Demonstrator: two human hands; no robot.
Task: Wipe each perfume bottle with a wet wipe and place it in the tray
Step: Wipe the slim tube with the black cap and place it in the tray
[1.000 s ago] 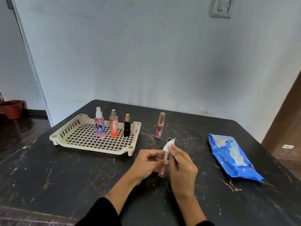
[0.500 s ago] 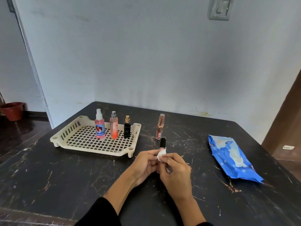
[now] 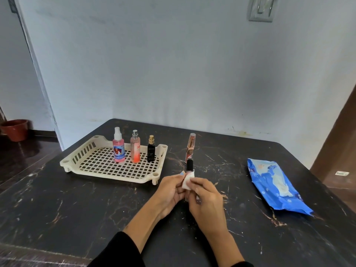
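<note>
here, left hand (image 3: 169, 191) gripping slim bottle (image 3: 189, 166), right hand (image 3: 207, 201) pinching wet wipe (image 3: 187, 179) against it

The table (image 3: 77, 199) is seen as dark, polished stone, veined and scuffed. The tray (image 3: 107, 170) near its far left corner looks like matt cream plastic lattice. A glossy blue film wipe pack (image 3: 277, 187) lies toward the right edge. The wet wipe (image 3: 187, 180) appears soft and white.

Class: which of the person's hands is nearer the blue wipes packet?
Right. The right hand lies between the left hand and the blue wipes packet.
</note>
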